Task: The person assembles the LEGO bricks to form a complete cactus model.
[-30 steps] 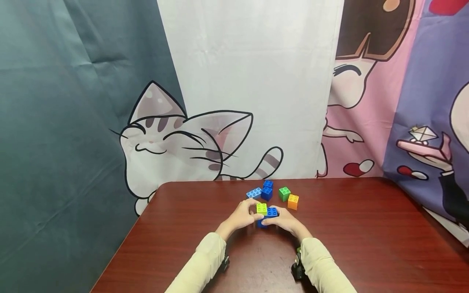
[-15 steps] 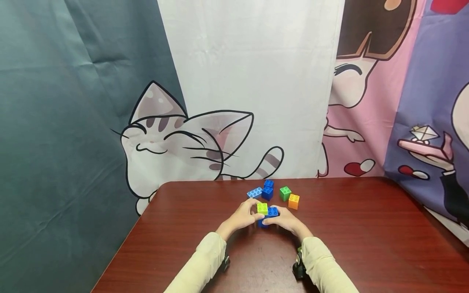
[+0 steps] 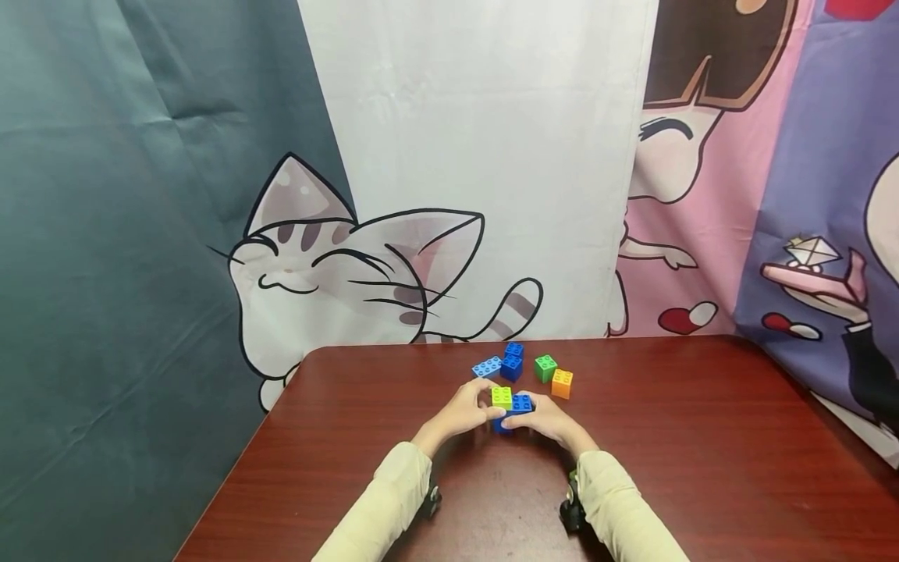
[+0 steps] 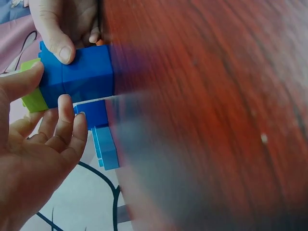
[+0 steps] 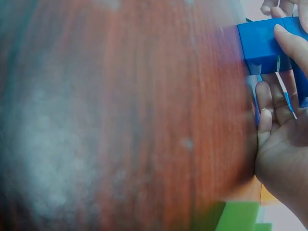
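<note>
Between the two hands stands a stack of blue bricks with a lime green brick on its top left. My left hand grips the lime brick from the left, thumb in front and fingers behind. From the right my right hand holds the blue bricks, its thumb across the front. In the left wrist view the lime brick touches the blue bricks, and the left thumb lies on it. The right wrist view shows the right thumb on the blue stack.
Behind the hands on the brown table lie a light blue brick, two dark blue bricks, a green brick and an orange brick. A printed curtain hangs beyond the table's far edge.
</note>
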`<control>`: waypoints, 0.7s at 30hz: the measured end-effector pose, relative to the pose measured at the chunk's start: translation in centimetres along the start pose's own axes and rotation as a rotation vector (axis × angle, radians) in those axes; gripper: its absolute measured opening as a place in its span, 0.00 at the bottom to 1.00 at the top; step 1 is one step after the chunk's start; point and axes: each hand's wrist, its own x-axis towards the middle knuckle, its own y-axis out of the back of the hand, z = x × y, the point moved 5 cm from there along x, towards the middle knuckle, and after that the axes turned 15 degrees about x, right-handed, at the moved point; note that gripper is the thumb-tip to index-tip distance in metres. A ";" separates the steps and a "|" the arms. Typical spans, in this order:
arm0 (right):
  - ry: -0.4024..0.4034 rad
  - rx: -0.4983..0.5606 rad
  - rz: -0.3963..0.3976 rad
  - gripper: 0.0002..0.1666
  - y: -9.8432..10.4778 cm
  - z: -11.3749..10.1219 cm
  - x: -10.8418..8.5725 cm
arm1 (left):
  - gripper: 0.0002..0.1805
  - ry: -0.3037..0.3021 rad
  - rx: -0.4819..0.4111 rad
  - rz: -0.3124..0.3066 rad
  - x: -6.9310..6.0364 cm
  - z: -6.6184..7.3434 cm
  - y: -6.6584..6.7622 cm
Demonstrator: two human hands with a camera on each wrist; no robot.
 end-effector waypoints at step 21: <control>0.040 0.036 -0.029 0.26 0.0 0.0 0.1 | 0.16 -0.007 -0.028 0.039 0.1 0.2 0.0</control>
